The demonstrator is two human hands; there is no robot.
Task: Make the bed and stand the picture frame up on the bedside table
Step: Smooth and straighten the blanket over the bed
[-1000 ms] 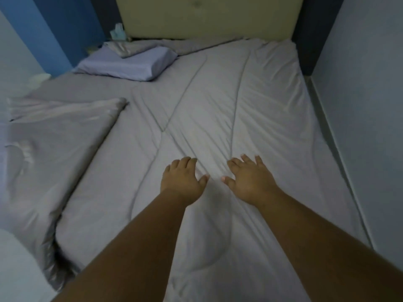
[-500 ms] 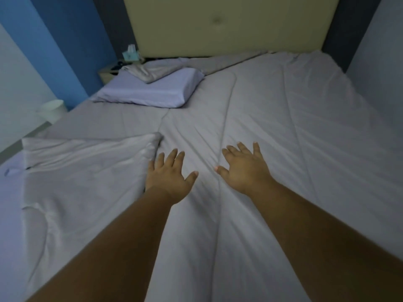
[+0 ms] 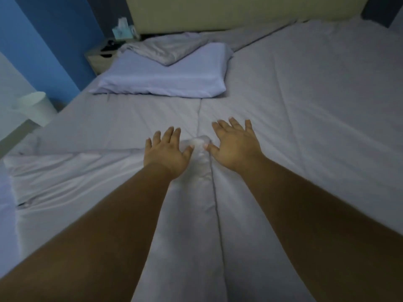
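Observation:
A grey duvet (image 3: pixel 305 110) lies spread over the bed. Its near-left part is folded back, showing a shinier underside (image 3: pixel 72 177). My left hand (image 3: pixel 166 151) rests flat on the fold's edge with fingers spread. My right hand (image 3: pixel 236 144) lies flat on the duvet beside it, fingers apart. A bunched corner of fabric (image 3: pixel 199 142) sits between the two thumbs. A pale lilac pillow (image 3: pixel 165 78) lies at the head of the bed on the left, with crumpled grey cloth (image 3: pixel 165 49) on top. The bedside table (image 3: pixel 102 56) stands beyond it; I cannot make out a picture frame on it.
A tissue box (image 3: pixel 122 30) and dark small items sit on the bedside table. A cream headboard (image 3: pixel 239 12) runs along the back. A white bin (image 3: pixel 36 107) stands on the floor at the left, by a blue wall (image 3: pixel 43 40).
Both hands slid forward up the bed and to the left, reaching the corner of the folded-back duvet. The view moved toward the pillow.

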